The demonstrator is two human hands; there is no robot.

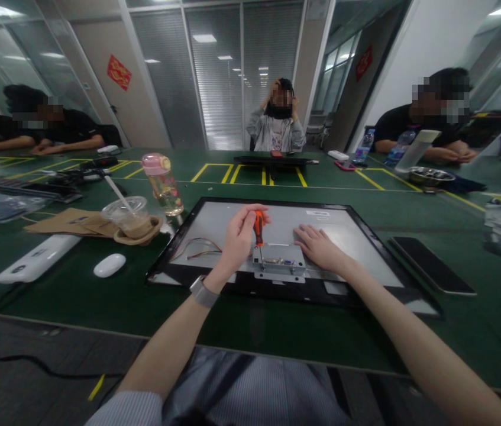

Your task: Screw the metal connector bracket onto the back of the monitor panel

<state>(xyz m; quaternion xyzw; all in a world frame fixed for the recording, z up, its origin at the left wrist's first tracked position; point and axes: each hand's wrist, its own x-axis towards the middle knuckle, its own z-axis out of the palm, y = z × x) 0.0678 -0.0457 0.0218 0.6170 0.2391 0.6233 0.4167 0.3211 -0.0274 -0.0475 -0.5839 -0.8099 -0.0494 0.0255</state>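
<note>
My left hand (242, 236) is closed around the orange and black handle of a screwdriver (259, 228), which stands nearly upright. Its tip points down at the left end of a silver metal bracket (279, 263) with connector ports along its front. Fingers spread, my right hand (319, 247) lies flat beside the bracket's right end, on the grey back of a flat display panel (343, 228) with a black frame. Thin coloured wires (199, 248) lie on the panel's left part. Whether the screwdriver tip sits in a screw is too small to tell.
Left of the panel are a white mouse (109, 265), a power strip (37, 258), an iced drink cup (128, 216) and a pink-lidded bottle (164, 186). A dark phone (432, 265) lies to the right. A metal bowl (432, 176) stands farther back. Several people sit around the green table (321, 340).
</note>
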